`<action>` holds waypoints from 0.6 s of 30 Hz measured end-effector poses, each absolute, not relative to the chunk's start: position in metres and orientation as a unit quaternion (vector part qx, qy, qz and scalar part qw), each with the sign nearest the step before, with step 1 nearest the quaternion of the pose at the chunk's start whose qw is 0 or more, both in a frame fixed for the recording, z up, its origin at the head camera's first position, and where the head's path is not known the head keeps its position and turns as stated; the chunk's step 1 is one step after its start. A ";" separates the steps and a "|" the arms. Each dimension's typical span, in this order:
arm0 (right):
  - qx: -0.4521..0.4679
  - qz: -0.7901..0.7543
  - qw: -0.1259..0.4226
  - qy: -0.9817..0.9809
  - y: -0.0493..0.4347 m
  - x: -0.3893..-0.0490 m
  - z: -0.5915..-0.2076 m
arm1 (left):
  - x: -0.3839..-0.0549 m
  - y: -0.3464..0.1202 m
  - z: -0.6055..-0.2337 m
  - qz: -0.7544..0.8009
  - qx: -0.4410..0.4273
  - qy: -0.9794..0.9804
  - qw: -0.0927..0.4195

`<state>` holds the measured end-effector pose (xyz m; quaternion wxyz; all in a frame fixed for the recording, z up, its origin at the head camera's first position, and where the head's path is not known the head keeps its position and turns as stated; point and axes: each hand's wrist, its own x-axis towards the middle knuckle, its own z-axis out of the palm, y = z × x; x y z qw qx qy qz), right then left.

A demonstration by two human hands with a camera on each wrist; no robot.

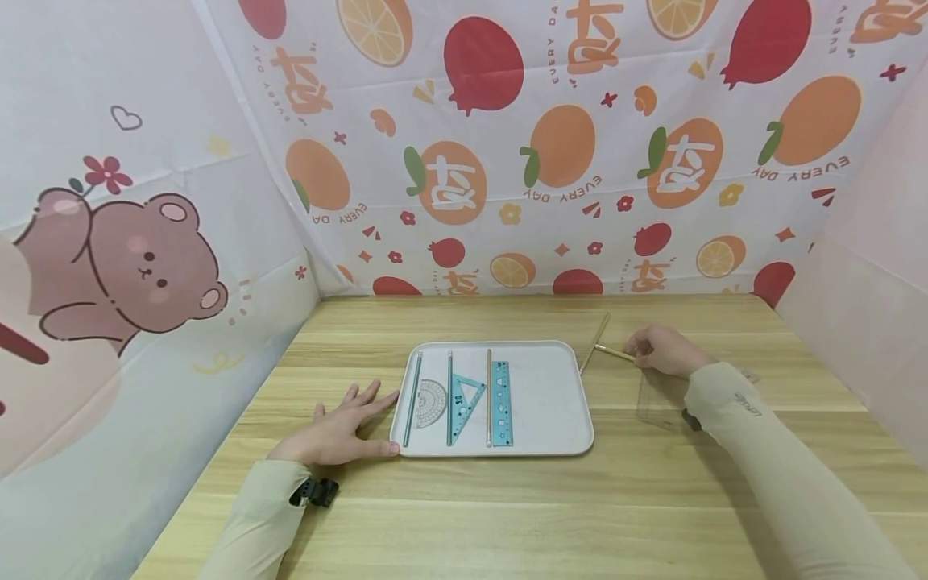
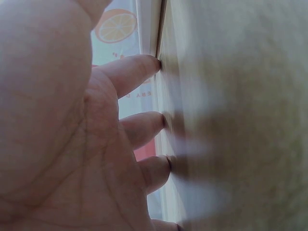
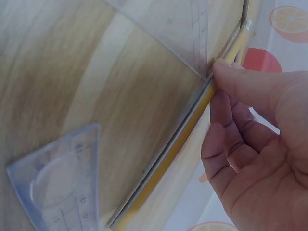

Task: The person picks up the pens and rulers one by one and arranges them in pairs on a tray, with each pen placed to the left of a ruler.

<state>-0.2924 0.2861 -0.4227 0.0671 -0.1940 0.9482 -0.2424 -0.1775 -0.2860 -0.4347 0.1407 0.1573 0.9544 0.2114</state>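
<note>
My right hand [image 1: 663,350] pinches a yellow pencil [image 1: 616,353] between thumb and fingertips, right of the tray; in the right wrist view the pencil [image 3: 166,166] runs diagonally close above the table. A second pencil [image 1: 604,325] lies slanted near the tray's right edge. Spread fingers of my left hand [image 1: 337,427] rest on the table, thumb and index finger touching the left side of the white tray [image 1: 551,403]. On the tray lie a dark pencil [image 1: 413,400], a clear protractor [image 1: 431,403], another dark pencil [image 1: 449,395], a blue set square [image 1: 460,419], a brown pencil [image 1: 489,395] and a blue ruler [image 1: 502,403].
Clear plastic set squares [image 3: 62,178] lie on the table under my right forearm, partly hidden in the head view. Fruit-printed cloth [image 1: 493,161] hangs behind the wooden table [image 1: 471,507]; a bear-printed cloth [image 1: 239,234] hangs on the left.
</note>
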 end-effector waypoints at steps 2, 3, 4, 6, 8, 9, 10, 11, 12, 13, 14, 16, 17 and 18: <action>-0.191 -0.243 0.067 0.949 0.286 -0.294 -0.424 | -0.177 -0.286 -0.435 0.212 0.157 0.954 0.141; -0.191 -0.242 0.066 0.949 0.286 -0.294 -0.425 | -0.177 -0.286 -0.434 0.213 0.157 0.954 0.141; -0.190 -0.242 0.067 0.949 0.286 -0.295 -0.425 | -0.177 -0.286 -0.434 0.213 0.157 0.954 0.141; -0.186 -0.246 0.070 0.949 0.286 -0.296 -0.425 | -0.177 -0.286 -0.434 0.213 0.156 0.955 0.139; -0.182 -0.249 0.074 0.948 0.286 -0.296 -0.425 | -0.177 -0.286 -0.434 0.212 0.156 0.955 0.138; -0.180 -0.251 0.077 0.948 0.286 -0.296 -0.424 | -0.177 -0.286 -0.434 0.212 0.155 0.955 0.137; -0.175 -0.254 0.082 0.948 0.286 -0.295 -0.424 | -0.177 -0.286 -0.434 0.211 0.155 0.956 0.136; -0.170 -0.258 0.086 0.947 0.285 -0.295 -0.424 | -0.177 -0.286 -0.434 0.210 0.155 0.956 0.136; -0.165 -0.263 0.090 0.946 0.285 -0.295 -0.423 | -0.177 -0.286 -0.434 0.210 0.154 0.956 0.136; -0.162 -0.264 0.092 0.946 0.285 -0.295 -0.422 | -0.177 -0.285 -0.433 0.209 0.154 0.956 0.135; -0.158 -0.265 0.093 0.947 0.285 -0.294 -0.421 | -0.177 -0.285 -0.433 0.209 0.154 0.956 0.136; -0.156 -0.265 0.093 0.947 0.284 -0.293 -0.420 | -0.176 -0.285 -0.432 0.209 0.153 0.956 0.136; -0.160 -0.263 0.092 0.947 0.284 -0.293 -0.419 | -0.176 -0.285 -0.432 0.210 0.153 0.956 0.137; -0.165 -0.261 0.090 0.947 0.284 -0.293 -0.418 | -0.176 -0.284 -0.432 0.211 0.152 0.956 0.139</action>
